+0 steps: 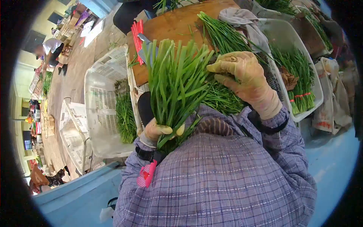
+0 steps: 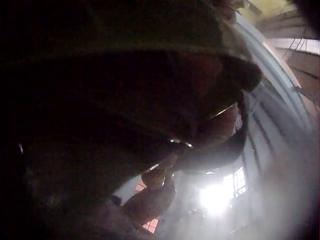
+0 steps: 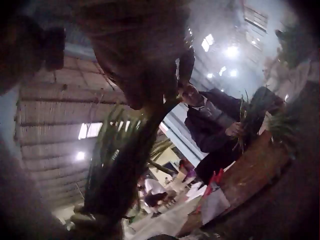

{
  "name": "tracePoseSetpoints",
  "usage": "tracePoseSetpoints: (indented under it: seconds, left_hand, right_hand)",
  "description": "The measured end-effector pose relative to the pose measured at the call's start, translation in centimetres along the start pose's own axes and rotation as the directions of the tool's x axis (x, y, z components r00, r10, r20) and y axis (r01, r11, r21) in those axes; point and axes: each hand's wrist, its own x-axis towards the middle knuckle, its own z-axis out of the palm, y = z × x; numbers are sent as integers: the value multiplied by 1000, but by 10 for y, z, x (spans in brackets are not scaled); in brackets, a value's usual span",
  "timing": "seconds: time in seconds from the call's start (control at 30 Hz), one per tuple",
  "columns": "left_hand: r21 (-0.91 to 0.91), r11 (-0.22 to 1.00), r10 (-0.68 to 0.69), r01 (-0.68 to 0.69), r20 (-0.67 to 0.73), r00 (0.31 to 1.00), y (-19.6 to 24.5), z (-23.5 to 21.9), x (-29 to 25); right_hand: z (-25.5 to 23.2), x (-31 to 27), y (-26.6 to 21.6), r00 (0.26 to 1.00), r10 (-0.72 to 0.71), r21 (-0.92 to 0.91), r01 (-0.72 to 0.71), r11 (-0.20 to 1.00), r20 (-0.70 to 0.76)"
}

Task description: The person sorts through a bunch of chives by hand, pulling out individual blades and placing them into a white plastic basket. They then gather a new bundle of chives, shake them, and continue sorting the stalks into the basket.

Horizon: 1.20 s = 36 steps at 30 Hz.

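Note:
My gloved left hand (image 1: 159, 130) grips a thick bunch of garlic chives (image 1: 174, 79) low down, in front of my chest, with the flat green leaves pointing up and away. My gloved right hand (image 1: 245, 77) is raised at the bunch's right side, its bent fingers and thumb close to the outer leaves. Whether a leaf is pinched there I cannot tell. In the right wrist view, the same bunch (image 3: 107, 170) is dark below the right hand's fingers (image 3: 135, 95). The left wrist view is mostly dark. More loose chives (image 1: 223, 99) lie beneath the right hand.
Ahead stands a wooden table (image 1: 177, 26) with red strips (image 1: 137, 39), a grey-blue blade-like piece (image 1: 145, 49), a chive pile (image 1: 223, 34) and a cloth (image 1: 238, 17). Plastic crates (image 1: 100, 81) flank me; the right crate (image 1: 317, 83) holds banded chives. Another person (image 3: 212, 117) sits across the table.

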Motion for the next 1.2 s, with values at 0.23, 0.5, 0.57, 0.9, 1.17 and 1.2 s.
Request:
tracePoseSetpoints:
  seconds: [0.23, 0.5, 0.57, 0.9, 1.17, 1.2]
  left_hand:
    - [-85, 987, 124, -133, -105, 987, -13, -6, -2]
    - [-98, 989, 104, -110, -64, 993, 1, 2, -2]
    - [87, 992, 94, -90, -42, 995, 3, 1, -1]
    - [127, 991, 31, -39, 62, 998, 1, -3, 1]
    - [-55, 995, 82, -80, 51, 995, -8, -9, 5]
    - [-56, 995, 82, -79, 52, 995, -7, -6, 5]
  right_hand:
    - [-10, -3, -10, 999, 3, -102, 2, 995, 45]
    - [-10, -4, -1, 950, 76, 479, -222, 849, 304]
    - [-9, -6, -3, 937, 105, 582, -292, 759, 333]
    - [14, -18, -3, 985, 169, 620, -151, 770, 30]
    - [6, 0, 1, 973, -201, 94, 191, 977, 115]
    - [8, -1, 3, 977, -194, 117, 183, 976, 91]
